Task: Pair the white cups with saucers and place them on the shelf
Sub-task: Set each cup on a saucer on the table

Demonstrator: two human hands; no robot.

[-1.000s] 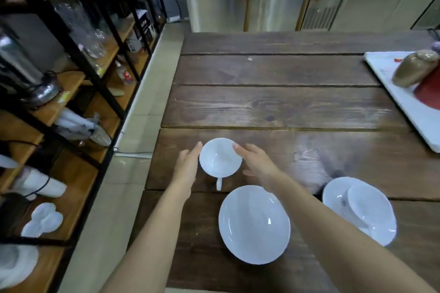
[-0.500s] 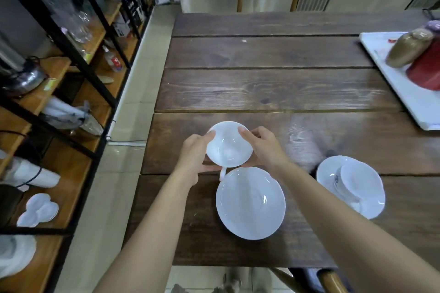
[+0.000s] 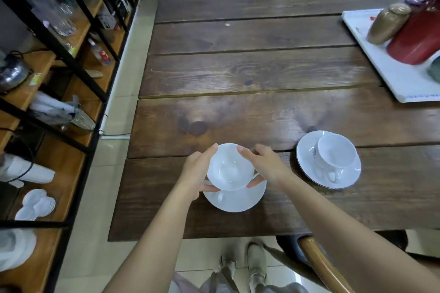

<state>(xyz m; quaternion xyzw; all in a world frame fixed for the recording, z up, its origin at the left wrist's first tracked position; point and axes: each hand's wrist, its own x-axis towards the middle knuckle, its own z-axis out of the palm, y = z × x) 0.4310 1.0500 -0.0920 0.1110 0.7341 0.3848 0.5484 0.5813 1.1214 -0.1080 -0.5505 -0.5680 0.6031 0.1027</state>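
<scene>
A white cup (image 3: 229, 170) is clasped between the left hand (image 3: 195, 175) and the right hand (image 3: 265, 165), both grips closed on its sides, over a saucer (image 3: 235, 198) near the surface's (image 3: 250, 74) front edge. Rightward, a second cup (image 3: 337, 152) is seated on its saucer (image 3: 309, 162).

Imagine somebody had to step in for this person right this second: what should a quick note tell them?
Left hand and right hand: both grip one white cup, over its saucer near the table's front edge; whether it is resting there yet I cannot tell.
Done: the second cup already sits on its saucer, to the right.
Left: settle the held cup, then carry both pairs to the shelf on the left.
</scene>
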